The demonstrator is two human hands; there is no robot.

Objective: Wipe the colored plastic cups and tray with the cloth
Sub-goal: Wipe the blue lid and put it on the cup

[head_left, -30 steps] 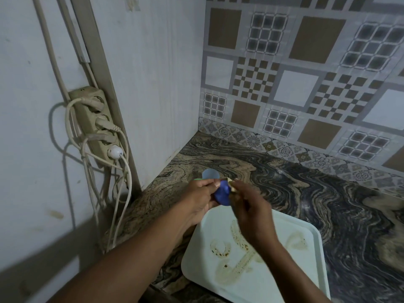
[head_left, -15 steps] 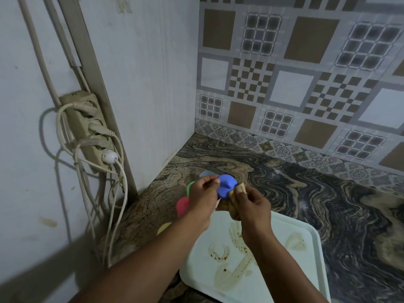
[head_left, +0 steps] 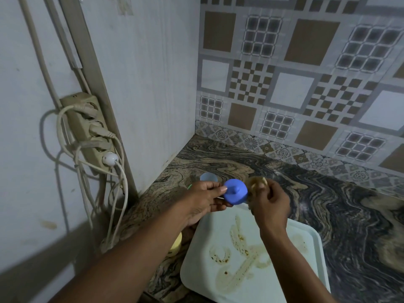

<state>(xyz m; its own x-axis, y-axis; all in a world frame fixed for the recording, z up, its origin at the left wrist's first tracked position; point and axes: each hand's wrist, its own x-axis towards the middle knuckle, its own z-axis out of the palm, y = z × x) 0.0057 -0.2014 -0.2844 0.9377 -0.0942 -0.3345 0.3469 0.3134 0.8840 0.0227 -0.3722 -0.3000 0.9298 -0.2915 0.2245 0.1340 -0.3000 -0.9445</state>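
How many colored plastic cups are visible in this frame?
4: a dark blue cup in the left hand, a light blue cup on the counter behind it, a green edge beside the left hand, a yellow cup under the left forearm. Others may be hidden.

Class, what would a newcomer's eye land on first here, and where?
The bright blue cup, pinched by the left hand mid-frame, beside the cloth gripped in the right hand. Below, brown smears streak the pale tray. On the left wall hangs a cable-laden power strip.
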